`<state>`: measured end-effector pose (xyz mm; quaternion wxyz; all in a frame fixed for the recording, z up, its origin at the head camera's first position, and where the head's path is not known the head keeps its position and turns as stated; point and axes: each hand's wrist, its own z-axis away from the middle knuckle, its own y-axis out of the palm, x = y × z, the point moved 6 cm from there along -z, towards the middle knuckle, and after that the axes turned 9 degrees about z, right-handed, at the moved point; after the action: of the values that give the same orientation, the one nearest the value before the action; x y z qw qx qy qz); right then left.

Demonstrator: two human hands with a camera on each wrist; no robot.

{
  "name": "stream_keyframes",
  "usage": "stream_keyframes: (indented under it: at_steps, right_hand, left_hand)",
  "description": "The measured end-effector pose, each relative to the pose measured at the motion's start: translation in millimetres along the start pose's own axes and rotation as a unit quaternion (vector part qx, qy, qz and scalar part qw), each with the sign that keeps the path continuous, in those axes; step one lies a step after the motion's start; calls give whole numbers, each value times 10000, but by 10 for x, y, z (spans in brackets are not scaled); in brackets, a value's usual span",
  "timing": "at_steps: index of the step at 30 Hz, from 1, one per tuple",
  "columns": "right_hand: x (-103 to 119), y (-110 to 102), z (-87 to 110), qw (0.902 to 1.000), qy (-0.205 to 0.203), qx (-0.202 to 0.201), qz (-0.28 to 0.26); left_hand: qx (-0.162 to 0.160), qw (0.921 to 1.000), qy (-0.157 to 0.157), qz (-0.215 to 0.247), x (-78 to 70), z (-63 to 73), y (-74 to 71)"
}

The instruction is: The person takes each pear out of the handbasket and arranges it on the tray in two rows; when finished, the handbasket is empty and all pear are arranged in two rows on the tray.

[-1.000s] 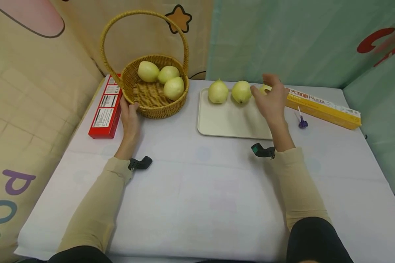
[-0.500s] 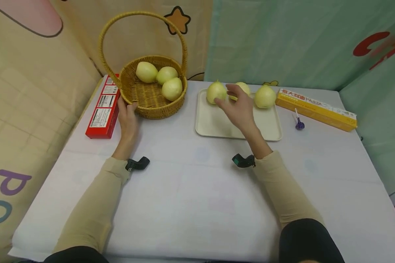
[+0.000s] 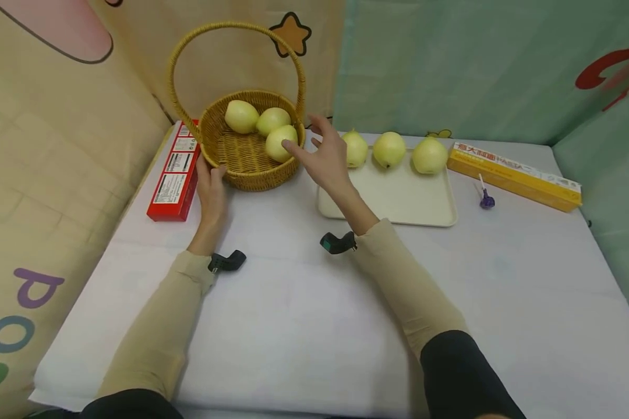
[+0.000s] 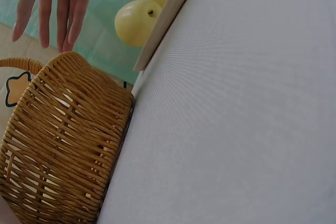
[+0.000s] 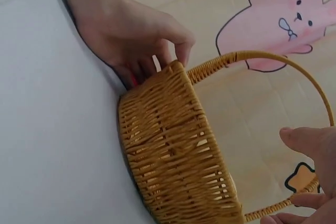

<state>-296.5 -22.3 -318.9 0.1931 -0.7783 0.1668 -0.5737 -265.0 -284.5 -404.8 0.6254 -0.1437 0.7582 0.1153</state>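
Observation:
A round wicker basket (image 3: pixel 254 181) with a tall handle stands at the back left, holding three pale green-yellow pears (image 3: pixel 242 117). My left hand (image 3: pixel 212 195) holds its front left side, thumb at the rim and fingers along the outer wall, as the right wrist view also shows. My right hand (image 3: pixel 327 158) hovers by the basket's right rim, fingers spread and nothing held; in the head view its thumb overlaps the nearest pear (image 3: pixel 280 144). Three more pears (image 3: pixel 389 150) sit in a row at the back of a cream tray (image 3: pixel 414 201).
A red box (image 3: pixel 174 180) lies left of the basket, right beside my left hand. To the tray's right are a long yellow pasta box (image 3: pixel 513 177) and a purple lollipop (image 3: pixel 487 201). Curtains (image 3: pixel 451 70) stand behind the white-covered table (image 3: pixel 293 326).
My right hand has swept left, from the tray's right-hand pear across the tray to the basket's right rim. My left hand stays at the basket, and the pears have not moved.

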Motion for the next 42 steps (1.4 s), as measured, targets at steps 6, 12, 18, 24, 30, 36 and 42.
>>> stream_keyframes:
  at_steps: [6,12,18,24,30,36,42]
  right_hand:
    - [104,245,-155,9965,32,439,717]
    - [178,415,-233,9852,663,1031,1201]
    - [231,532,-292,9676,832,1458,1887]
    - [287,646,-344,9544,647,1655,2399]
    - [309,782,-374,9442,398,1578,2862]
    - [302,871,-400,9352,363,1488,3194]
    - [286,944,-446,9199,365,1410,3640]
  left_hand:
    - [-31,9999,70,-127,10,-8,15]
    - [17,10000,59,-55,17,-3,26]
    - [34,9999,-126,-1,36,-1,43]
    - [15,10000,-88,21,41,-14,26]
    - [-49,9999,-121,-16,39,-16,-1]
    - [20,9999,-28,139,12,-15,16]
    - [-27,10000,-10,22,3,-10,12]
